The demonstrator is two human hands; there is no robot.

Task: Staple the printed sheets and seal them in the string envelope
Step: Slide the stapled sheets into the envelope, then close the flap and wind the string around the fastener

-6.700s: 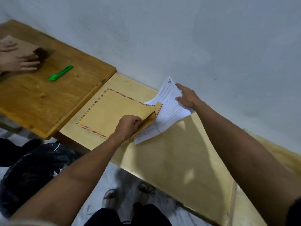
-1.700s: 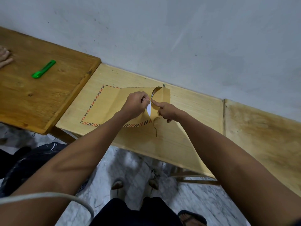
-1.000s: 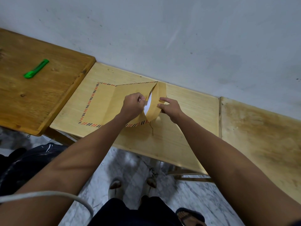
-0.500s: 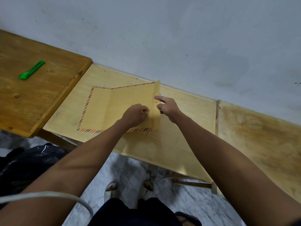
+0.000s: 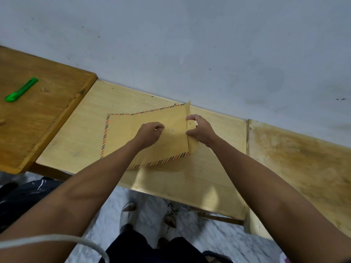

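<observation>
Nearest the camera, a pale cable [image 5: 57, 239] is seen curving across the lower left, above dark trousers and footwear [image 5: 129, 212] on a marbled floor [image 5: 218, 236]. A dark bag [image 5: 26, 196] lies on the floor under the left desk's near edge. Two bare forearms are extended over the near edge of the light wooden desk [image 5: 180, 179]. The string envelope [image 5: 133, 141], tan with a striped orange-and-dark border, is laid flat on this desk, toward its far edge, with the flap [image 5: 191, 137] at its right end folded up and partly over. The left hand [image 5: 150, 133] is rested on the envelope body, its fingers curled in narrow; a small pale item is seen at the fingertips, but it cannot be told what it is. The right hand [image 5: 201, 130] is placed at the flap, thumb and fingers narrowly closed on the flap's fold. The printed sheets are not visible. On the darker desk [image 5: 38, 133] adjoining on the left, a green cutter [image 5: 20, 90] is laid near its far edge. A stained desk [image 5: 303, 168] adjoins on the right. A grey wall [image 5: 190, 44] is set behind all three.
</observation>
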